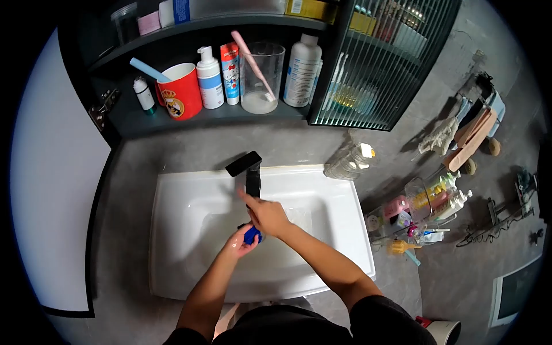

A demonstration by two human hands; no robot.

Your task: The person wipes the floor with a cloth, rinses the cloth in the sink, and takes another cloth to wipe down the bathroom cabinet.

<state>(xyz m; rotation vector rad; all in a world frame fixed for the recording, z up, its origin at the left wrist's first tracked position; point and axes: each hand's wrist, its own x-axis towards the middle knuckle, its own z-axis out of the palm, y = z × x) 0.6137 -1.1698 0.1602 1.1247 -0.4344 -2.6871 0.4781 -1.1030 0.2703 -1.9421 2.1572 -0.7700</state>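
Observation:
A small bright blue object (251, 234) rests in my left hand (237, 242), whose fingers curl around it over the white sink (172, 253). Its kind is hard to make out, as my hands partly cover it. My left hand looks wet. My right hand (269, 217) is just above and to the right of the blue object, with its index finger stretched out beside the black faucet (253, 179). The tips of its other fingers are partly hidden. I see nothing held in my right hand.
Above the sink, a dark shelf (227, 119) holds a red mug (179, 95), a white pump bottle (210, 80), a toothpaste tube (230, 75) and a clear cup (253, 104). A clear bottle (348, 164) stands at the sink's back right corner. Toiletries fill a wall rack (422, 198).

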